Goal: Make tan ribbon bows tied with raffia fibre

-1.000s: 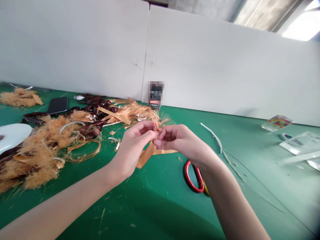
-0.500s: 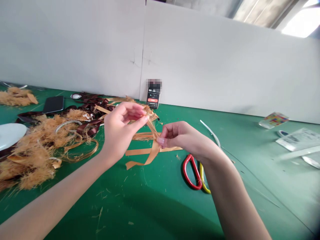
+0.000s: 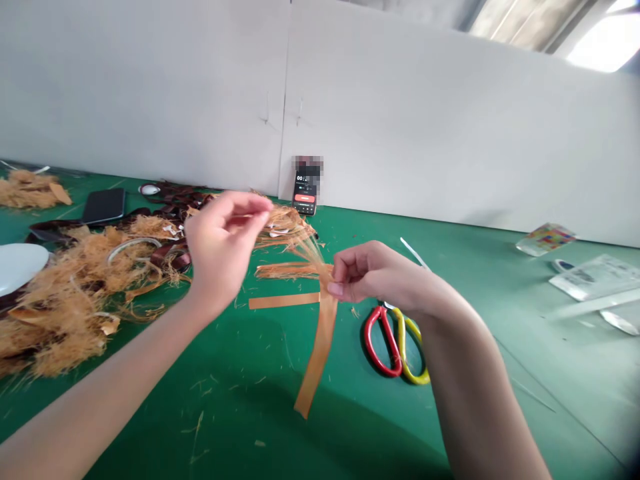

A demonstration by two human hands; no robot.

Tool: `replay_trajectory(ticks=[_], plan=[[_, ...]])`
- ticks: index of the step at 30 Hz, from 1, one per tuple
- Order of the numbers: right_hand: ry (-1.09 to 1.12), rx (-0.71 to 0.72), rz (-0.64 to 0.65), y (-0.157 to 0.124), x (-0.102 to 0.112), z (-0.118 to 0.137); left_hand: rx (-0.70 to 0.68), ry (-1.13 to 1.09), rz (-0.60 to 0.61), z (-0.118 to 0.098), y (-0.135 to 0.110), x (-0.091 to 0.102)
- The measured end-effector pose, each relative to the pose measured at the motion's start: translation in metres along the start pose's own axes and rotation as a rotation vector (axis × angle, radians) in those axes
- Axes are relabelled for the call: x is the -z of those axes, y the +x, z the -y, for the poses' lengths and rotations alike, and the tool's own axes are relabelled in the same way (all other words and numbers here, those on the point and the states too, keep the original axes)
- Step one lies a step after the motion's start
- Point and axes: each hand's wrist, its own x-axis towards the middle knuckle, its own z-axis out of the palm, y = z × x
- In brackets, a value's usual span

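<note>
My right hand [image 3: 367,275] pinches a tan ribbon [image 3: 320,353] between thumb and fingertips. Its smooth end hangs toward me over the green table, and its upper end spreads into loose, frayed threads. Up and to the left, my left hand [image 3: 220,243] is closed with thumb and fingers together; whether fine threads are caught in it I cannot make out. A second tan strip [image 3: 283,302] lies flat below and between the hands, with a frayed tan bundle [image 3: 285,270] just behind it. Scissors with one red and one yellow handle [image 3: 383,343] rest by my right wrist.
Tan fluff [image 3: 65,293] and dark brown ribbon [image 3: 167,257] are heaped at the left, beside a white dish [image 3: 20,267] and a black phone-like slab [image 3: 104,205]. A phone [image 3: 305,190] leans on the white wall. Clear plastic items [image 3: 590,280] stand at the right.
My left hand has moved left, away from the ribbon. The ribbon's smooth end now hangs straighter and lower, and its frayed threads fan out. My right hand has shifted slightly right.
</note>
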Motion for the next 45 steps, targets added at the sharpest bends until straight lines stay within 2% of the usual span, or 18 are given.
replay_trajectory(ticks=[2,4,6,8,11,14,16,22,28,33,36,40,45], plan=[[0.028,0.033,-0.017,-0.001,0.004,-0.001,0.058,-0.084,-0.069,0.003,0.008,0.004],[0.069,0.07,-0.047,-0.002,0.006,-0.002,0.246,-0.257,-0.029,0.0,0.011,0.006],[0.107,0.095,-0.061,-0.002,0.006,-0.003,0.517,-0.417,0.134,-0.007,0.007,0.005],[0.13,0.113,-0.056,-0.001,0.005,-0.003,0.722,-0.474,0.328,-0.017,0.0,0.003],[0.14,0.117,-0.007,-0.001,0.003,-0.002,0.857,-0.515,0.519,-0.027,-0.01,-0.001],[0.139,0.087,0.047,-0.001,0.002,-0.001,0.845,-0.573,0.634,-0.028,-0.014,-0.001],[0.123,0.063,0.058,0.0,0.002,-0.001,0.791,-0.567,0.653,-0.025,-0.015,0.0],[0.089,0.037,0.066,0.001,0.002,-0.004,0.686,-0.39,0.508,-0.025,-0.017,-0.001],[0.135,0.176,-0.1,-0.005,-0.01,0.003,0.519,-0.249,0.424,-0.026,-0.02,-0.002],[0.188,0.309,-0.276,-0.004,-0.02,0.009,0.432,-0.118,0.442,-0.032,-0.022,-0.002],[0.227,0.385,-0.336,-0.002,-0.021,0.008,0.417,-0.091,0.459,-0.036,-0.022,-0.002],[0.31,0.359,-0.362,-0.001,-0.017,0.007,0.442,-0.098,0.465,-0.037,-0.022,-0.002],[0.402,0.321,-0.368,-0.002,-0.01,0.005,0.501,-0.193,0.375,-0.032,-0.019,-0.002]])
